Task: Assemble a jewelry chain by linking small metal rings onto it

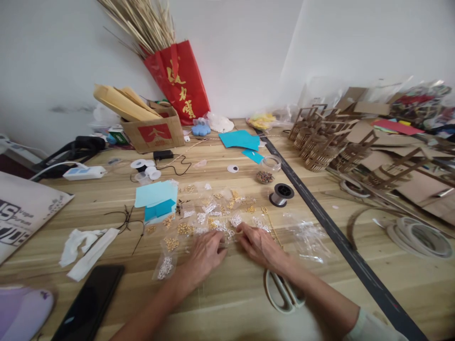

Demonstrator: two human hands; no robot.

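Note:
Both my hands rest on the wooden table among several small clear bags of gold and silver beads [213, 213]. My left hand [206, 253] lies knuckles up, fingers curled toward a small silver piece between the hands. My right hand [258, 244] faces it, fingertips pinched together close to the same spot. What the fingers hold is too small to make out. White-handled scissors [282, 293] lie under my right forearm.
A spool of clear thread [281, 194], a bead jar [265, 176] and crumpled plastic bags [307, 239] lie to the right. Blue paper [156, 199], a black phone [90, 300] and white cloth strips [85, 246] lie left. Laser-cut wooden frames [323, 137] and tape rolls [423, 239] crowd the right side.

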